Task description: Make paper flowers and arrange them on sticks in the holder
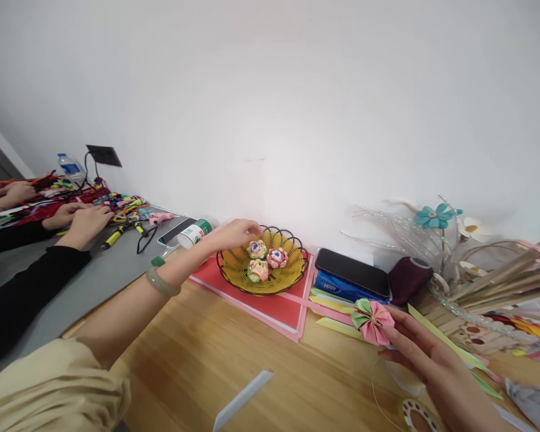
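My left hand [238, 234] reaches over the back left rim of a yellow-brown woven basket [234, 279]. Its fingers bend loosely downward, and nothing shows in them. Just below the fingertips sits a purple and cream folded-paper flower ball [257, 249]. Beside it in the basket lie a red and white flower ball [278, 258] and a pink, yellow and green one [258, 271]. At the right, my right hand [425, 354] grips a pink and green folded-paper flower [372, 322] between thumb and fingers, above the wooden table.
Red and pink paper sheets [270, 312] lie under the basket. A phone [351, 271] rests on a blue packet [342, 287], near paper strips [335, 327] and a maroon thread cone [409, 281]. Another person's hands [87, 225] work at a grey table on the left. A tape spool [418, 415] lies in front.
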Tool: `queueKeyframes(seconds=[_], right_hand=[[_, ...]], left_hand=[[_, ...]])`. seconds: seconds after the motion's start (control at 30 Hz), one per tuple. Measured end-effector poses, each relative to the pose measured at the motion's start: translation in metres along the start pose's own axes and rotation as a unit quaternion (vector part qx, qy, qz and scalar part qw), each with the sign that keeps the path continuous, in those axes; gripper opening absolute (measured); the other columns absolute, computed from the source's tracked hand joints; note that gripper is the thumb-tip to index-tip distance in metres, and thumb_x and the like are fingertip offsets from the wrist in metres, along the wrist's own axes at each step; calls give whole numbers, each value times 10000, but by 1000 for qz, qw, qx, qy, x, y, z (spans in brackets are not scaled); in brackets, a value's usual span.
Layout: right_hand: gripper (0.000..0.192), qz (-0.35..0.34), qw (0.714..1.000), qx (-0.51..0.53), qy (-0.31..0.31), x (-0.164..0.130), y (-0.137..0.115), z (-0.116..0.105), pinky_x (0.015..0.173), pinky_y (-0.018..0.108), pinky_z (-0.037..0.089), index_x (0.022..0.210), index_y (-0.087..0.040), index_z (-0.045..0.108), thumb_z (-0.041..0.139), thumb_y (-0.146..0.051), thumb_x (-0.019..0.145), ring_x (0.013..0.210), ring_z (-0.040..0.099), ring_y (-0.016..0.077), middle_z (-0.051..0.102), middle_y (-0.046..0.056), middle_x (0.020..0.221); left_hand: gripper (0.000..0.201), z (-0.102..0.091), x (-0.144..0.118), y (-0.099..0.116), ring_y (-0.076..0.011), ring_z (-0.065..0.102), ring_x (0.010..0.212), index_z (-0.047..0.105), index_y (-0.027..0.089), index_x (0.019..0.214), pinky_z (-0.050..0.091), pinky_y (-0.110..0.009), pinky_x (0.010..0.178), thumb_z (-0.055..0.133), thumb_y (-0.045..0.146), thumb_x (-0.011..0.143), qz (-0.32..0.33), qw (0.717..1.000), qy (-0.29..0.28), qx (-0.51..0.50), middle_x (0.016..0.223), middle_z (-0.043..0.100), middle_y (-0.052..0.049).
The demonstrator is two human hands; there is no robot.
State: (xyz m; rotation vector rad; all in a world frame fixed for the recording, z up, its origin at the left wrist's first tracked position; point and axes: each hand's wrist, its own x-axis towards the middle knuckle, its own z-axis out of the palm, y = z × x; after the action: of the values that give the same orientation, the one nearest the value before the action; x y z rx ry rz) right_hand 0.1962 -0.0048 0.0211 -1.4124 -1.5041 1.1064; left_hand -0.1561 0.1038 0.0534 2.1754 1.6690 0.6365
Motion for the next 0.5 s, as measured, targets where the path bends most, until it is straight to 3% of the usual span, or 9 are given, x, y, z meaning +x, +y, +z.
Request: queueKeyframes(seconds=[0.1,0.2,0.3,0.4,0.5], right_hand=[[446,-5,1000,-7,3,0,-1,0,711,324,567,1047,-254,655,588,-529,701,1000,606,293,661,55,1107],[447,3,1000,-1,8,1,0,1,708,321,570,1053,-259,652,595,-525,698,1001,606,293,654,45,1127],[476,17,1000,3,12,3,3,0,699,325,578,1067,-260,646,598,-544,687,966,622,293,640,48,1157],[503,23,1000,-1,6,4,4,-1,706,323,580,1069,-251,644,602,-559,674,971,621,296,625,53,1181],[497,22,1000,-9,1,4,5,0,716,329,577,1067,-249,642,592,-559,681,985,615,300,634,54,1165]], left_hand=[[363,-5,2,-13,-230,589,943,639,183,941,425,-309,846,481,142,616,-8,999,-2,36,992,674,-53],[384,-5,0,-20,-256,563,994,620,158,982,392,-355,892,441,139,643,-16,998,10,55,1047,645,-96],[399,2,0,-19,-220,582,961,607,164,1007,409,-312,876,448,139,642,-8,999,-27,41,1034,653,-72],[502,13,2,-15,-192,608,876,598,197,1030,453,-246,787,571,135,533,5,997,-83,11,993,666,-18],[529,23,5,-11,-205,606,855,603,201,1012,461,-252,760,621,139,487,-9,998,-67,-13,965,660,-17]])
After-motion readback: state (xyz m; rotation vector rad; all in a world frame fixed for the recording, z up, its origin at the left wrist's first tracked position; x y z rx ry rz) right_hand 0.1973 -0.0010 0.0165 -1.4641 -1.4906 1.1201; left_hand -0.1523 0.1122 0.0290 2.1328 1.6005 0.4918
